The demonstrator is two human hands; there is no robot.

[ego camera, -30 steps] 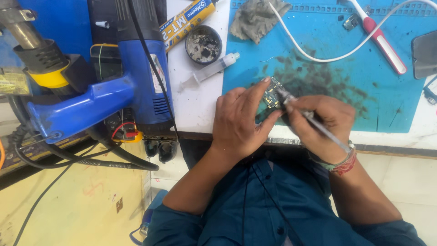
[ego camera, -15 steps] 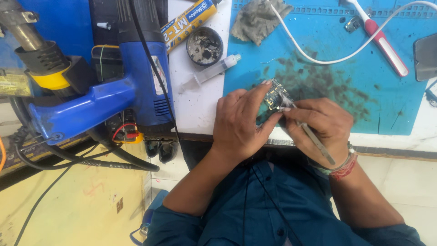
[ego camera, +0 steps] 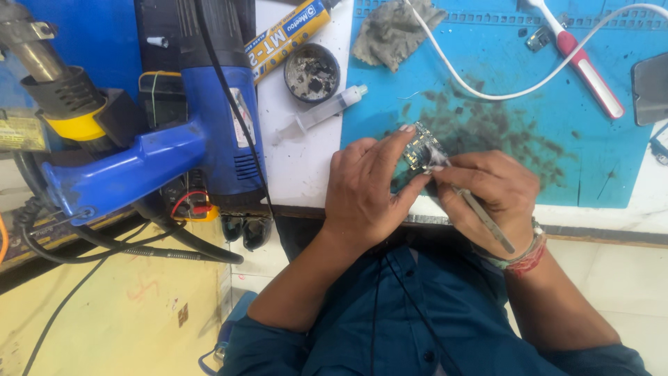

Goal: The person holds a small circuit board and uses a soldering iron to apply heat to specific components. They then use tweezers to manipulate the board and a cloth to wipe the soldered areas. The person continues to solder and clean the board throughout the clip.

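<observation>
This is a small electronics repair bench, the kind found in a phone-repair workshop. A blue silicone work mat (ego camera: 612, 118), stained dark with residue, covers the white benchtop (ego camera: 299, 167). A blue hot-air gun (ego camera: 139, 167) sits in its stand at the bench's left edge, with black cables (ego camera: 139, 244) trailing below. On the bench lie a syringe (ego camera: 316, 115), a glue tube (ego camera: 289, 31), a round tin of small parts (ego camera: 312, 73), a grey rag (ego camera: 393, 31) and a toothbrush (ego camera: 581, 59).

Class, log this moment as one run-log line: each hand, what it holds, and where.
left hand: holds small circuit board | right hand: metal tweezers on board | over stained blue work mat
</observation>
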